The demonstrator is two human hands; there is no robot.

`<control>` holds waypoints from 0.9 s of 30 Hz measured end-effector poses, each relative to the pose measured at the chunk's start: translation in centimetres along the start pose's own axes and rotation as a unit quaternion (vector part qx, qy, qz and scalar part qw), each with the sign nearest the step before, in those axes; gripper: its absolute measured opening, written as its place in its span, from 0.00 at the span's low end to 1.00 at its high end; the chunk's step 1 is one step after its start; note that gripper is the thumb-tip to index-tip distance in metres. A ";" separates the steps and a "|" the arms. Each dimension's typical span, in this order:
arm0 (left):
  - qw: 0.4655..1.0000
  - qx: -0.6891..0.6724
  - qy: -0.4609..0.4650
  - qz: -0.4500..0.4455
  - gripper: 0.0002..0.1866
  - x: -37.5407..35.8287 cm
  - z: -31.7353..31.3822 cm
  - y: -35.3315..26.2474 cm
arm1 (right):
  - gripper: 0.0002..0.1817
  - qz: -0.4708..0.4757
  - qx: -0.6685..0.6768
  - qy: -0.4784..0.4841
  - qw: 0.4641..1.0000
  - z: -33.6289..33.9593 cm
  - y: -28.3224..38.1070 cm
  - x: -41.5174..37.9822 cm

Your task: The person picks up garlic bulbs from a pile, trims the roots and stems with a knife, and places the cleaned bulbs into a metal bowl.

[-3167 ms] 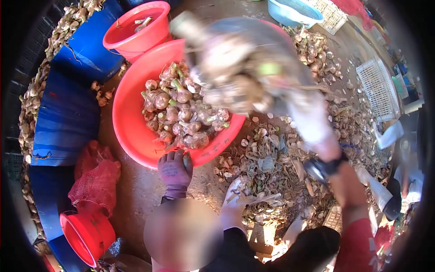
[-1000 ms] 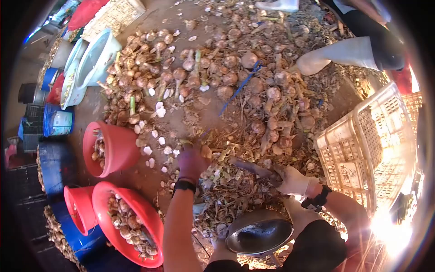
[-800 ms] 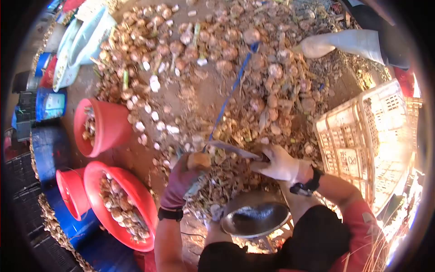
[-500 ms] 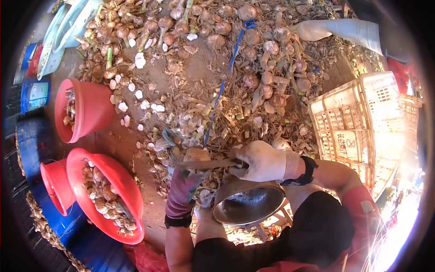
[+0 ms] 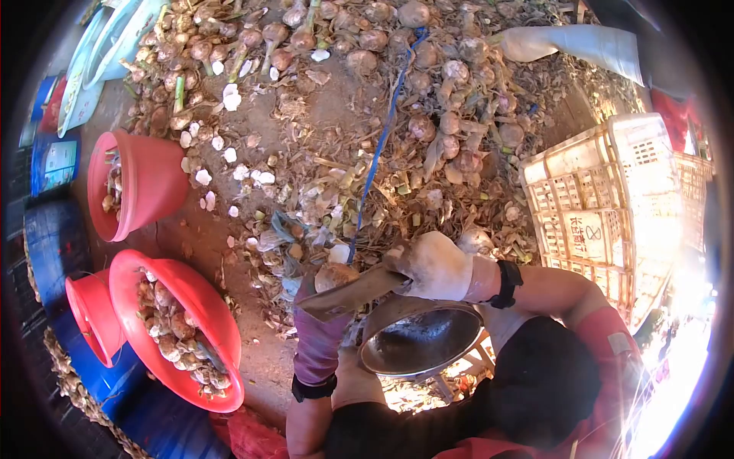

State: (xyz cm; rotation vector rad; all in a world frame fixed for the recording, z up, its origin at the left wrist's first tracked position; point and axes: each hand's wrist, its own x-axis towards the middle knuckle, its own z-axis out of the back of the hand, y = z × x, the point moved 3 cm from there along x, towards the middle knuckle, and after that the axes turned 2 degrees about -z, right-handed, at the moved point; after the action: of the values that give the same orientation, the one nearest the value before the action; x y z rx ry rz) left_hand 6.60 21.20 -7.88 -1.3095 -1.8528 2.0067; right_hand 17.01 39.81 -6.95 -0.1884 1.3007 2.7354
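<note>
My right hand [image 5: 434,266], in a pale glove, is closed round the handle of a broad flat blade [image 5: 353,294]. The blade points left across my left hand [image 5: 319,329], which wears a purple and green glove. Held in my left hand is a garlic bulb [image 5: 336,276], just above the blade; the blade partly hides the fingers. Below my right hand, a dark metal bowl [image 5: 419,344] rests tilted on a small stand between my legs.
Garlic bulbs [image 5: 451,122] and husks cover the ground ahead, crossed by a blue strap [image 5: 390,115]. Left are a pink bucket [image 5: 157,183], a red basin [image 5: 222,314] of garlic and a small red bucket [image 5: 95,314]. White crates [image 5: 581,222] stand right. Another person's gloved hand [image 5: 527,43] is top right.
The blade has tilted, its tip now lower and its broad face showing. My left hand has shifted slightly right, and my right hand slightly up.
</note>
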 end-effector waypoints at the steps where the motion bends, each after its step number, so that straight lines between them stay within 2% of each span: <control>1: 1.000 -0.025 -0.005 -0.003 0.35 0.1 -0.2 0.0 | 0.16 -0.003 -0.007 0.006 1.000 -0.1 -0.1 0.0; 2: 1.000 -0.025 -0.002 -0.003 0.35 0.1 -0.3 -0.4 | 0.16 -0.005 -0.008 0.005 1.000 -0.1 -0.2 0.0; 4: 0.983 0.182 0.004 -0.032 0.33 -0.2 -0.2 -2.2 | 0.15 -0.015 -0.006 -0.019 1.000 0.0 -0.3 0.1; 8: 0.971 0.230 0.049 -0.041 0.32 0.1 -0.7 -2.5 | 0.13 -0.017 -0.017 -0.015 1.000 0.5 -1.1 0.1; 10: 0.933 0.301 0.057 -0.190 0.33 -0.7 -0.7 -2.8 | 0.11 -0.155 -0.039 -0.004 0.987 -0.4 -4.4 0.6; 11: 0.932 0.301 0.063 -0.192 0.33 -0.6 -0.8 -2.9 | 0.09 -0.185 0.041 -0.116 0.975 0.8 -6.9 0.7; 13: 0.967 0.155 0.076 -0.186 0.34 -0.7 -1.1 -3.0 | 0.10 -0.236 0.042 -0.168 0.956 2.6 -7.2 -0.6; 14: 0.993 -0.018 0.107 -0.053 0.36 -0.4 -1.1 -2.7 | 0.10 -0.169 -0.005 -0.186 0.968 3.0 -6.0 -0.7; 15: 0.992 -0.019 0.115 -0.058 0.36 0.5 -1.4 -2.8 | 0.10 -0.171 -0.011 -0.192 0.966 3.7 -4.9 -0.4; 17: 0.993 -0.031 0.077 -0.083 0.40 0.9 -1.0 -2.8 | 0.12 -0.202 0.082 -0.083 0.972 2.6 -2.3 -0.1; 19: 0.990 -0.082 0.079 -0.083 0.42 1.4 0.8 -1.2 | 0.12 -0.176 0.129 -0.091 0.972 1.9 -1.5 -0.5; 21: 0.973 -0.209 0.047 -0.085 0.41 2.2 2.4 0.1 | 0.13 -0.022 0.153 -0.004 0.988 1.2 0.2 -0.7; 23: 0.973 -0.205 0.052 -0.092 0.38 1.7 2.3 -0.1 | 0.13 0.000 0.150 0.022 0.988 -0.2 1.4 -1.4; 25: 0.940 -0.331 -0.087 -0.005 0.34 2.7 2.6 1.2 | 0.13 0.021 0.148 0.047 0.988 -0.8 2.0 -1.5; 26: 0.979 0.035 -0.043 -0.196 0.30 2.7 1.9 0.8 | 0.11 -0.018 0.144 0.031 0.989 -0.7 1.9 -1.4; 27: 0.979 0.033 -0.043 -0.196 0.30 2.4 2.1 0.9 | 0.10 -0.057 0.139 0.015 0.989 -0.6 1.7 -1.4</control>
State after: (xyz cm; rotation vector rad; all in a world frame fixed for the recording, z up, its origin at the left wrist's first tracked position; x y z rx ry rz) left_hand 4.22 20.79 -10.10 -0.7731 -1.8813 1.9162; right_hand 18.15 38.23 -5.83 -0.2702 1.6051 2.4336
